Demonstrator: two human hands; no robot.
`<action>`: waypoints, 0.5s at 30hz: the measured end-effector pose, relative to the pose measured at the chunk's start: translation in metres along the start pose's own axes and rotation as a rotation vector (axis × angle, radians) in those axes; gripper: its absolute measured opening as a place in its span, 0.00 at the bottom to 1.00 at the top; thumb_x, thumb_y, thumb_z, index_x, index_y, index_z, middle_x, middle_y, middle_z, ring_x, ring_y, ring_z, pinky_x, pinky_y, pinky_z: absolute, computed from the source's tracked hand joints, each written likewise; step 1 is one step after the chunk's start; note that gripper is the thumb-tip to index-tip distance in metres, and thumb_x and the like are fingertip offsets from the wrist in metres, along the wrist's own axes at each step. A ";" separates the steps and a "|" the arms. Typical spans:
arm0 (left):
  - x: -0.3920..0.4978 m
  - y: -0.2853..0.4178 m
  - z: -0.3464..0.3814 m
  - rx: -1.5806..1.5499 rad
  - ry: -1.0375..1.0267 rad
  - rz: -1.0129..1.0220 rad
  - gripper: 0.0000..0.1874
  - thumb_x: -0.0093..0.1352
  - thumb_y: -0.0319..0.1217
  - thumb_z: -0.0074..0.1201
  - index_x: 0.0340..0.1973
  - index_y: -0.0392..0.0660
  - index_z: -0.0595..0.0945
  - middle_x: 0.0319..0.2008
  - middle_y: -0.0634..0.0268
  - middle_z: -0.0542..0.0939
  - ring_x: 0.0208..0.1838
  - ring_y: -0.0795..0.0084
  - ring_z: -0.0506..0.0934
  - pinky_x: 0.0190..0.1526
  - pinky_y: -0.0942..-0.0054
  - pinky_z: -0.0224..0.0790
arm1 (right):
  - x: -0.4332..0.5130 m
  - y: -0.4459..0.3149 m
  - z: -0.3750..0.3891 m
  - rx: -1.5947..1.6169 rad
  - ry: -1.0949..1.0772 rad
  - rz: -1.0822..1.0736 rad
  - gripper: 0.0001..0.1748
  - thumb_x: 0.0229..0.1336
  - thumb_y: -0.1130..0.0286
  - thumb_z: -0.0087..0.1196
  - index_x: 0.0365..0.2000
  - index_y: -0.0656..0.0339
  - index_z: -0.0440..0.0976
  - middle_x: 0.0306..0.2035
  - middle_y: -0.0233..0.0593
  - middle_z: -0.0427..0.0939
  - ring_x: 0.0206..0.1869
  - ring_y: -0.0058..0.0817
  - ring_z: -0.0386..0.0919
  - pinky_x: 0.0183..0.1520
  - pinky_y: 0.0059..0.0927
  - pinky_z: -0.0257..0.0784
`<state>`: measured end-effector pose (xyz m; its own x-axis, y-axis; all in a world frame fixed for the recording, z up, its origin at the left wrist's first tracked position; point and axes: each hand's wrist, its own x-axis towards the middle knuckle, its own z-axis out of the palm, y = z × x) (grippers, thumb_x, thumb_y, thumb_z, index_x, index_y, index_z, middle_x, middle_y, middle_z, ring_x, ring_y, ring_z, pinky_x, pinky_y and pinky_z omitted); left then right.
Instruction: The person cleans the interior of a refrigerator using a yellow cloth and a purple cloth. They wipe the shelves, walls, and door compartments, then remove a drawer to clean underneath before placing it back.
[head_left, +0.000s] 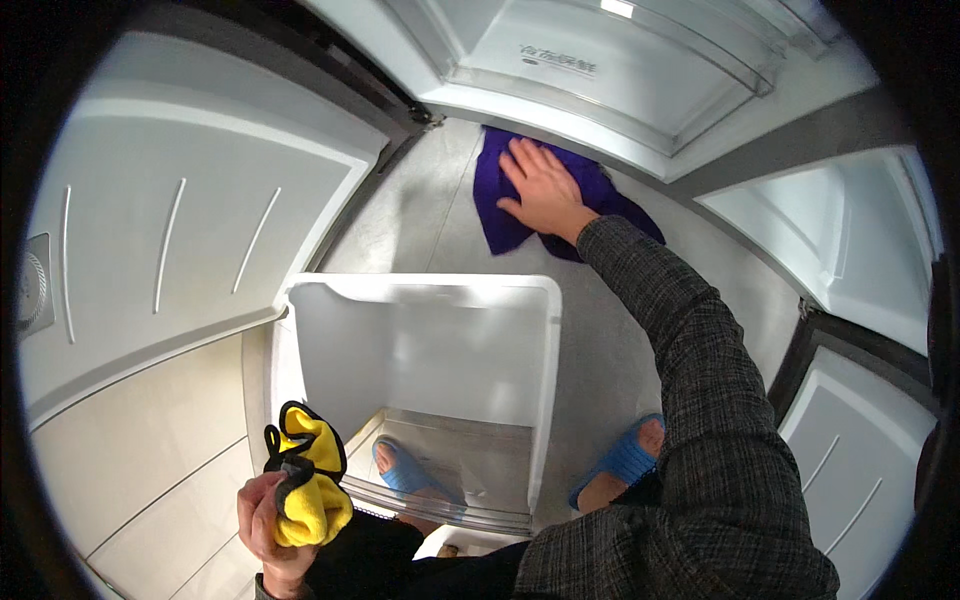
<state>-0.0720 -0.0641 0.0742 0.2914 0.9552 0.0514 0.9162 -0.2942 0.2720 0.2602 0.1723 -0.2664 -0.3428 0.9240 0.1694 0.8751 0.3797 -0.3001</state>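
Note:
A crumpled yellow cloth (315, 510) with black edging is bunched in my left hand (271, 525), low on the left. Farther off, my right hand (544, 187) lies flat on a dark purple cloth (502, 217), fingers spread. That cloth is laid out on the grey tiled floor (450, 225), along the base of the fridge compartment. Between my two hands stands a white plastic drawer (427, 280) with a clear front panel, through which one of my feet shows.
Refrigerator doors stand open at the left (202, 187) and lower right (862, 442). Ahead is the fridge compartment (570, 90) with clear bins. Blue slippers (619, 461) are on my feet beside the drawer. Beige cabinet fronts or tiles (172, 435) line the lower left.

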 end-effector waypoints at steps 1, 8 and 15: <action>-0.001 0.002 0.000 0.005 -0.009 -0.010 0.22 0.53 0.30 0.64 0.43 0.37 0.76 0.38 0.50 0.76 0.39 0.56 0.77 0.38 0.64 0.72 | 0.009 0.001 0.006 -0.025 0.048 0.095 0.39 0.54 0.49 0.52 0.60 0.63 0.60 0.63 0.50 0.59 0.68 0.43 0.51 0.69 0.42 0.45; -0.013 0.002 -0.009 0.006 -0.046 -0.057 0.24 0.61 0.41 0.55 0.47 0.38 0.74 0.39 0.48 0.77 0.41 0.54 0.76 0.42 0.60 0.71 | 0.088 -0.030 0.046 -0.071 -0.045 -0.005 0.39 0.57 0.48 0.47 0.62 0.63 0.59 0.68 0.47 0.53 0.71 0.40 0.46 0.71 0.41 0.36; -0.011 0.002 -0.007 -0.001 -0.027 -0.081 0.24 0.57 0.38 0.62 0.44 0.39 0.76 0.39 0.50 0.76 0.38 0.56 0.77 0.38 0.63 0.71 | 0.075 -0.089 0.077 0.158 -0.152 -0.946 0.30 0.53 0.53 0.53 0.54 0.57 0.69 0.63 0.39 0.63 0.67 0.37 0.57 0.68 0.41 0.50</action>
<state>-0.0757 -0.0751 0.0807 0.2235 0.9747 0.0030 0.9370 -0.2157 0.2748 0.1298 0.2114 -0.2992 -0.9314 0.2253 0.2858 0.1627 0.9603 -0.2268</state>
